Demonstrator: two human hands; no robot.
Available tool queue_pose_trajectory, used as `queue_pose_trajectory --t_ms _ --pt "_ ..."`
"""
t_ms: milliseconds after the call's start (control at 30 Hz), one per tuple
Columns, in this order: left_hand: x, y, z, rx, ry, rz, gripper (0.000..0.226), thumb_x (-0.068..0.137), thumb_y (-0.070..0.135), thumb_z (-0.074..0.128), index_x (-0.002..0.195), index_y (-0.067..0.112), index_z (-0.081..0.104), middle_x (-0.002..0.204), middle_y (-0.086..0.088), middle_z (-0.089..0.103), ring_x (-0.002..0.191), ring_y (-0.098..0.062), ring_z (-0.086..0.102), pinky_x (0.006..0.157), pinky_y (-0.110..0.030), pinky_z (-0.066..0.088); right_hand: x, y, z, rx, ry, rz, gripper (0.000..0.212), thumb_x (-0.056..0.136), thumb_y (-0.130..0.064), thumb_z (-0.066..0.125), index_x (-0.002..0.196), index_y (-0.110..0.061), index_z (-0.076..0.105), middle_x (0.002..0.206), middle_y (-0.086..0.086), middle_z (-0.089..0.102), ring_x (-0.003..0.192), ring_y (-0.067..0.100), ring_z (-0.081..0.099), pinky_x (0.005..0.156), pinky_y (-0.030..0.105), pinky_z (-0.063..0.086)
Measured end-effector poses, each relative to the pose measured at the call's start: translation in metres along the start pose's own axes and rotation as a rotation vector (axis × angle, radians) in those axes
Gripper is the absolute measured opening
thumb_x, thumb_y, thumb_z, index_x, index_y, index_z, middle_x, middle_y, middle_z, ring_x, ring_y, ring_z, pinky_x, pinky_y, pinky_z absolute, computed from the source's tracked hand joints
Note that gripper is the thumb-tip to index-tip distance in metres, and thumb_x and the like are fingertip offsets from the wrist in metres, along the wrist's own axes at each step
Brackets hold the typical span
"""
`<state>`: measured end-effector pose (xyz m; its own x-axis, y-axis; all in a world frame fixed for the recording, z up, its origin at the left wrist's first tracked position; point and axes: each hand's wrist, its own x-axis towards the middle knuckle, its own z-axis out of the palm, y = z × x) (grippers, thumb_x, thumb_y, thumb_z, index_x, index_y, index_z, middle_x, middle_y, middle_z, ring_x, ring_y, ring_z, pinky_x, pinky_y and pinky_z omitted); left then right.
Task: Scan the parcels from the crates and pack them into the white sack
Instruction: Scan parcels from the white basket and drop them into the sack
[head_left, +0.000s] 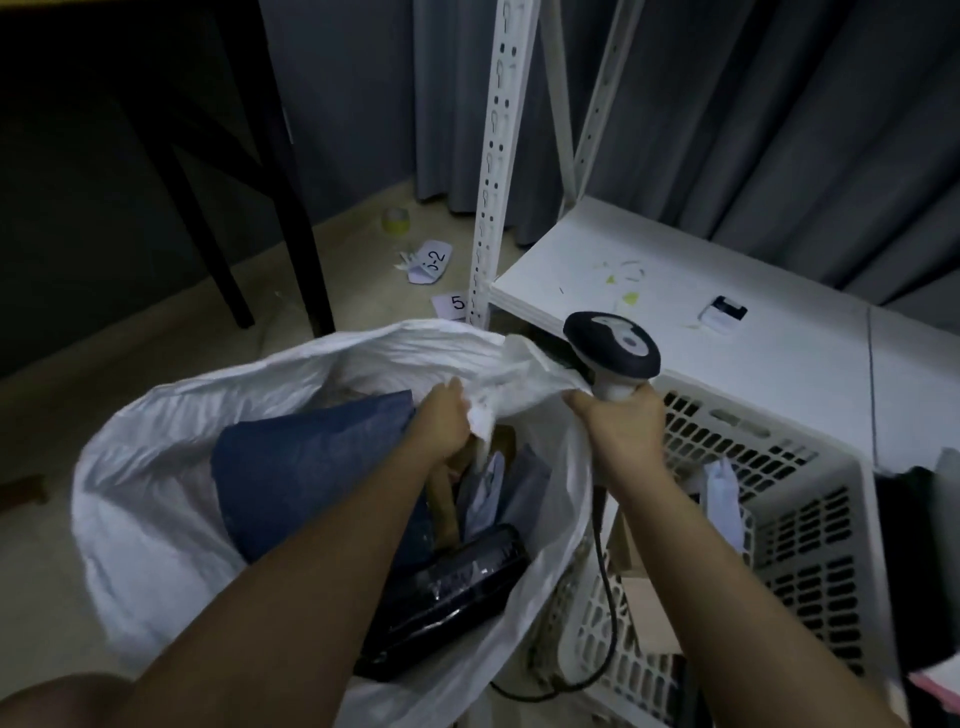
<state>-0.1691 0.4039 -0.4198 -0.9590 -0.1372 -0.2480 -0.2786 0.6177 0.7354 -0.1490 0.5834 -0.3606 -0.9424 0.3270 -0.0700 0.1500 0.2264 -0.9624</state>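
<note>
White sack: the white sack stands open on the floor, its mouth wide and facing up; its far rim is bunched near the shelf post; its right side lies against the crate
Parcels in sack: a blue mailer leans against the left inner wall; a black glossy parcel lies low toward the near side; a grey-white mailer and a brown piece stand between them, partly hidden by the left forearm
Left hand: the left hand is at the sack's far rim, fingers curled and clamped on a fold of the white fabric
Right hand: the right hand is just right of the sack's rim, fingers wrapped round the handle of the barcode scanner; the scanner's black head points up and away; its dark cable hangs down between sack and crate and loops on the floor
Crate: a white perforated crate sits under the shelf, touching the sack's right side; a pale mailer stands inside it, near its left wall
Shelf: a white shelf on slotted white posts lies above the crate; a small white and black device rests on it, with yellowish scraps near it
Floor: paper slips with printed digits lie beyond the sack; a roll of yellowish tape stands farther back, near the grey curtain; dark furniture legs stand to the left
</note>
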Motion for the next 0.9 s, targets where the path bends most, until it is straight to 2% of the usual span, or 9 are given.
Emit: queue_pose_trajectory --t_ms 100,200,267,333,433,567,667,733,900 --pt "-0.005 -0.013 0.006 0.371 -0.094 -0.008 0.047 0.103 0.031 0.034 0.147 0.015 0.028 0.146 -0.019 0.027 0.131 -0.036 0.029 0.107 -0.038 0.027 0.002 0.004 -0.006 -0.032 -0.038 0.039 0.044 0.078 -0.013 0.079 0.117 -0.006 0.059 0.094 0.0 0.062 0.082 0.015 0.06 0.067 0.023 0.047" --pt "-0.016 -0.011 0.012 0.079 0.043 0.059 0.019 0.096 0.012 0.049 0.113 0.006 0.05 0.108 -0.016 0.055 0.1 -0.032 0.054 0.08 -0.035 0.044 0.004 0.007 -0.013 -0.004 -0.005 0.072 0.047 0.078 -0.012 0.079 0.119 -0.005 0.059 0.098 0.004 0.063 0.093 0.024 0.061 0.078 0.033 0.049" --pt "-0.029 -0.009 0.016 -0.008 0.085 0.097 0.012 0.088 0.003 0.055 0.099 0.007 0.051 0.088 -0.008 0.054 0.086 -0.029 0.057 0.064 -0.031 0.041 0.004 0.007 -0.018 0.011 0.008 0.085 0.047 0.078 -0.012 0.079 0.118 -0.006 0.058 0.094 0.002 0.061 0.092 0.025 0.06 0.077 0.033 0.047" --pt "-0.04 -0.01 0.017 -0.074 0.03 0.02 0.019 0.088 0.005 0.056 0.107 0.005 0.056 0.095 -0.007 0.058 0.086 -0.023 0.056 0.068 -0.027 0.044 0.004 0.01 -0.023 0.004 0.011 0.1 0.045 0.078 -0.013 0.08 0.117 -0.005 0.058 0.096 0.004 0.062 0.092 0.026 0.061 0.077 0.034 0.048" --pt "-0.057 -0.016 0.016 -0.055 -0.111 -0.097 0.034 0.086 0.004 0.059 0.119 -0.002 0.056 0.111 -0.018 0.062 0.094 -0.032 0.063 0.079 -0.042 0.056 0.001 0.014 -0.026 -0.016 0.017 0.127 0.044 0.076 -0.014 0.081 0.114 -0.002 0.061 0.099 0.01 0.065 0.093 0.03 0.064 0.077 0.037 0.052" --pt "-0.066 -0.014 0.018 0.133 -0.11 0.029 0.025 0.086 0.002 0.059 0.111 -0.004 0.058 0.109 -0.021 0.063 0.094 -0.029 0.062 0.068 -0.03 0.05 -0.009 0.015 -0.026 0.007 0.006 0.129 0.048 0.076 -0.013 0.081 0.118 -0.001 0.061 0.107 0.014 0.067 0.096 0.03 0.065 0.084 0.04 0.055" --pt "-0.065 -0.004 0.025 0.088 -0.208 0.133 0.062 0.087 0.009 0.065 0.141 -0.002 0.035 0.141 -0.018 0.043 0.128 -0.032 0.044 0.101 -0.036 0.041 -0.017 0.015 -0.031 0.021 -0.024 0.158 0.048 0.074 -0.022 0.084 0.115 -0.006 0.063 0.105 0.01 0.069 0.094 0.028 0.066 0.085 0.04 0.056" --pt "-0.071 0.003 0.03 0.137 -0.255 0.125 0.079 0.091 0.014 0.062 0.15 0.001 0.012 0.153 -0.016 0.023 0.138 -0.031 0.029 0.108 -0.032 0.03 -0.023 0.016 -0.042 0.085 -0.057 0.179 0.035 0.075 -0.023 0.084 0.103 -0.01 0.066 0.093 0.006 0.07 0.083 0.02 0.067 0.072 0.03 0.058" --pt "-0.094 0.015 0.037 0.148 -0.038 0.253 0.03 0.09 0.002 0.049 0.119 0.0 0.058 0.118 -0.023 0.052 0.105 -0.036 0.056 0.086 -0.035 0.047 -0.047 0.026 -0.088 0.305 -0.056 0.284 0.015 0.08 -0.017 0.079 0.088 -0.012 0.067 0.07 -0.003 0.074 0.067 0.01 0.072 0.053 0.024 0.053"
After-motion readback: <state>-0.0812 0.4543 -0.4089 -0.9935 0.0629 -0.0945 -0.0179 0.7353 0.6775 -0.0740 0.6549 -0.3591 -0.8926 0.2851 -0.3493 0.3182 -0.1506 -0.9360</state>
